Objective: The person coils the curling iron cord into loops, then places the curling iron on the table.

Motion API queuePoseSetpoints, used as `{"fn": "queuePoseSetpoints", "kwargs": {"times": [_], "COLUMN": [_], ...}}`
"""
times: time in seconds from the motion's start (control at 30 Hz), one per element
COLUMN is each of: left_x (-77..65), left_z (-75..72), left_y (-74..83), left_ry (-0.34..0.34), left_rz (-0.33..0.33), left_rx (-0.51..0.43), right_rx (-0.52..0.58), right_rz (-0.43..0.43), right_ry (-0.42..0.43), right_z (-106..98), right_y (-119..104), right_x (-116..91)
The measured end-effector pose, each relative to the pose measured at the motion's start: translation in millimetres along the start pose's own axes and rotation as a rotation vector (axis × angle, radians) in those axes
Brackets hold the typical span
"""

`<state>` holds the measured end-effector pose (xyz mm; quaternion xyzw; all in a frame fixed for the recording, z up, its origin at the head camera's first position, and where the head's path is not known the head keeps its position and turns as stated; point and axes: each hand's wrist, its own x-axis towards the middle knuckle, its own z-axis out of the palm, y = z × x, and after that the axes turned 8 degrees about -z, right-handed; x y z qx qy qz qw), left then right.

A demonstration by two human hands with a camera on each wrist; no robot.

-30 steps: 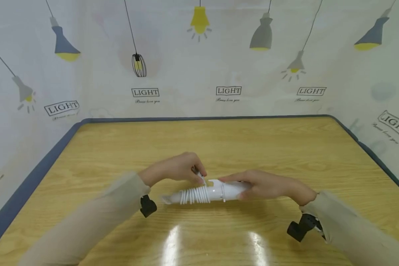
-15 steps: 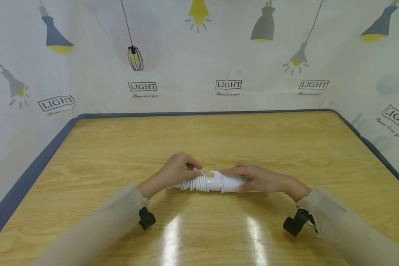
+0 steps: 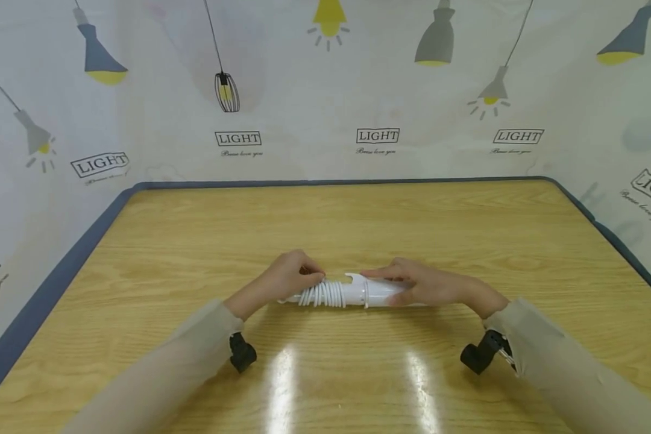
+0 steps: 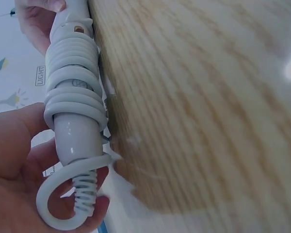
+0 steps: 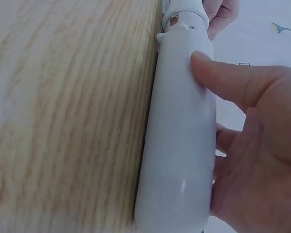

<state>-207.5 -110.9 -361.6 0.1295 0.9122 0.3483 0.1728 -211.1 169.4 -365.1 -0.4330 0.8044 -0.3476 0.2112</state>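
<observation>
A white rod-shaped corded appliance (image 3: 354, 293), like a curling iron, lies crosswise on the wooden table. Its white power cord (image 3: 322, 293) is wound in several coils round the left part. In the left wrist view a cord loop (image 4: 44, 201) leaves the ribbed end sleeve (image 4: 85, 191). My left hand (image 3: 290, 274) is at the far side of the coils and pinches the cord there; its fingertips are partly hidden. My right hand (image 3: 428, 283) grips the smooth wide barrel (image 5: 177, 131), thumb on top and fingers behind.
The wooden table (image 3: 195, 241) has a dark blue edge (image 3: 336, 181) along its back and sides. A pale wall cloth (image 3: 304, 90) printed with lamps stands behind it. Black wrist cameras (image 3: 243, 352) sit under both sleeves.
The left hand has brought the cord's end from above down against the coils. The appliance's left end has swung slightly away from me. The right hand keeps its grip.
</observation>
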Motion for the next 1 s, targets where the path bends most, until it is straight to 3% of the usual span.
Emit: {"fn": "queuePoseSetpoints", "kwargs": {"times": [0.13, 0.37, 0.63, 0.87, 1.0], "left_x": [0.6, -0.4, -2.9, -0.4, 0.6], "left_z": [-0.9, -4.7, -5.7, -9.2, -16.5], "left_y": [0.1, -0.5, -4.5, -11.6, -17.6], "left_ry": [-0.02, -0.114, -0.115, -0.114, -0.102], "left_rz": [0.016, 0.072, 0.085, 0.058, -0.008], "left_rx": [0.031, 0.017, 0.012, 0.011, -0.014], "right_rx": [-0.008, 0.027, 0.042, 0.015, 0.017], "right_rz": [0.003, -0.019, -0.021, 0.001, 0.024], "right_ry": [-0.009, -0.009, -0.002, -0.014, 0.002], "right_z": [-2, -5, -4, -10, -17], "right_y": [0, 1, 1, 0, 2], "right_x": [-1, -6, -7, -8, -10]}}
